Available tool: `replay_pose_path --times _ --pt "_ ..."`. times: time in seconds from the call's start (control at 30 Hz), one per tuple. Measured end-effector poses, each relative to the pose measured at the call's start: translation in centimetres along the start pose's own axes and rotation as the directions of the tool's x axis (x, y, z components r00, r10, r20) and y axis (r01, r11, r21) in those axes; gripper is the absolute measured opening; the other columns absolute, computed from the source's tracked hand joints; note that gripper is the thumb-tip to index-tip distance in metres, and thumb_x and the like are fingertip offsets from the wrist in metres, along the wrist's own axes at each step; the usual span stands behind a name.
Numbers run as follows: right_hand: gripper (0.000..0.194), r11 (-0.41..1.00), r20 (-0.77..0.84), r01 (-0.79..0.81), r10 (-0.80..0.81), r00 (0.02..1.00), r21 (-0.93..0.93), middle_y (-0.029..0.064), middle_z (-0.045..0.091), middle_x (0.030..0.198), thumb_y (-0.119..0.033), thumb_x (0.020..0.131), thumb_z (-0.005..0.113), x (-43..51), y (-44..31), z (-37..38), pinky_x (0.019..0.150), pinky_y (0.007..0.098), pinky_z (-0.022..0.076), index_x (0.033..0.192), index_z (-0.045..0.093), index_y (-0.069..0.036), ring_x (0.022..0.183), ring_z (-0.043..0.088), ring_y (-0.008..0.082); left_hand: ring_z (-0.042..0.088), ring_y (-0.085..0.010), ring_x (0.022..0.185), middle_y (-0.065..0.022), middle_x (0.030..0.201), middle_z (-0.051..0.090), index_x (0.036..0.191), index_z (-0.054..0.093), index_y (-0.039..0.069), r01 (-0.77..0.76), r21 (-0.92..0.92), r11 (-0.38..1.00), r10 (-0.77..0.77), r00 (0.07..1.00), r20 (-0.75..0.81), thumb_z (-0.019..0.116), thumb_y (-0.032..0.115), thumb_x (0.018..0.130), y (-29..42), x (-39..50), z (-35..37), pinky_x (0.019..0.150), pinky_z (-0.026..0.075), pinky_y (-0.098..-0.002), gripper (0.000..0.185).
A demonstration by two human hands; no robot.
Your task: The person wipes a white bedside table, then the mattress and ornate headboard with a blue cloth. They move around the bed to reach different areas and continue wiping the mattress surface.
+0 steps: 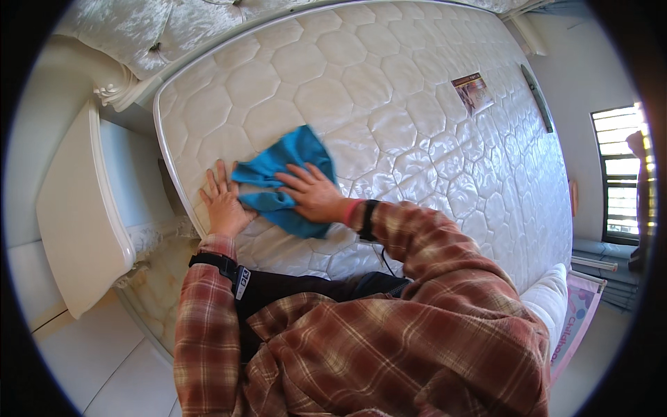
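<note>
A crumpled blue cloth (307,151) lies on the cream quilted mattress (318,94). My right hand (315,195) holds the cloth down against the quilting, palm low and fingers somewhat spread. Just to its left, my left hand (226,206) rests on the mattress near the piped side edge, with its fingers apart and nothing in its grasp. The thumb side of this hand meets the left margin of the cloth. Part of the cloth is hidden beneath my right hand.
A tufted headboard (114,36) borders the mattress at upper left. Beside the bed stands a pale nightstand (78,213). A printed leaflet or label (472,94) and a dark strip-like handle (536,99) are farther right on the mattress. At lower right is a white pillow (547,302).
</note>
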State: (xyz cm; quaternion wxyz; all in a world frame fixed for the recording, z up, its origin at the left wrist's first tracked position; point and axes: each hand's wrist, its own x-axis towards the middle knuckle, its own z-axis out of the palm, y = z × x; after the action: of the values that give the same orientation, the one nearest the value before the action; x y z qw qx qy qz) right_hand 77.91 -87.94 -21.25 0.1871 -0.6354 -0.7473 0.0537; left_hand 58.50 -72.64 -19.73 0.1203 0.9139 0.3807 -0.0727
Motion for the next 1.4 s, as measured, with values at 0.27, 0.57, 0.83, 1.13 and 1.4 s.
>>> replay_pose_path --times 0.27,0.57,0.83,1.13,1.4 --pt "0.057 0.844 -0.205 -0.503 0.467 0.86 -0.189 0.011 0.036 0.146 -0.034 0.084 0.06 -0.9 10.7 -4.3 0.106 0.057 0.0243 0.134 0.048 -0.011 0.135 0.03 0.0367 0.001 -0.0411 0.144 -0.0146 0.158 0.001 0.152 0.013 0.018 0.052 -0.066 0.996 -0.047 0.996 0.074 0.077 0.061 0.06 1.4 0.1 -1.8 0.107 0.007 -0.0675 0.12" --pt "0.053 0.899 -0.315 -0.409 0.347 0.884 -0.157 0.0155 0.037 0.144 -0.034 0.084 0.059 9.5 7.7 1.1 0.107 0.0575 0.0255 0.129 0.053 -0.007 0.133 0.031 0.039 0.001 -0.0406 0.144 -0.0154 0.158 0.002 0.152 0.012 0.018 0.052 -0.021 0.998 -0.05 0.997 0.065 0.077 0.06 0.061 1.3 0.0 -1.7 0.107 0.01 -0.0666 0.12" --pt "0.055 0.976 -0.027 -0.145 0.142 0.989 -0.161 0.0107 0.036 0.147 -0.027 0.079 0.064 0.0 5.5 -2.1 0.108 0.052 0.0277 0.128 0.053 -0.006 0.136 0.031 0.032 0.004 -0.0415 0.143 -0.0138 0.158 0.002 0.151 0.015 0.019 0.048 -0.065 0.997 -0.045 0.998 0.044 0.078 0.058 0.06 0.9 -0.4 -1.8 0.107 0.011 -0.0675 0.118" --pt "0.057 0.751 -0.351 -0.619 0.53 0.772 -0.228 0.0131 0.038 0.145 -0.043 0.087 0.053 2.7 16.7 -4.1 0.105 0.0619 0.0231 0.134 0.048 -0.011 0.132 0.031 0.041 -0.001 -0.0421 0.143 -0.0146 0.158 -0.001 0.152 0.012 0.016 0.041 -0.072 0.997 -0.035 0.996 0.078 0.073 0.064 0.062 0.9 -0.2 -1.6 0.105 0.009 -0.0702 0.118" --pt "0.054 0.846 -0.331 -0.478 0.392 0.859 -0.238 0.0132 0.038 0.144 -0.04 0.086 0.056 10.3 13.5 -0.7 0.105 0.0584 0.0266 0.131 0.052 -0.009 0.132 0.033 0.0389 -0.004 -0.0415 0.144 -0.0142 0.158 -0.002 0.152 0.012 0.018 0.04 -0.088 0.995 -0.035 0.998 0.056 0.072 0.066 0.059 0.9 -0.1 -1.1 0.105 0.004 -0.0702 0.121"
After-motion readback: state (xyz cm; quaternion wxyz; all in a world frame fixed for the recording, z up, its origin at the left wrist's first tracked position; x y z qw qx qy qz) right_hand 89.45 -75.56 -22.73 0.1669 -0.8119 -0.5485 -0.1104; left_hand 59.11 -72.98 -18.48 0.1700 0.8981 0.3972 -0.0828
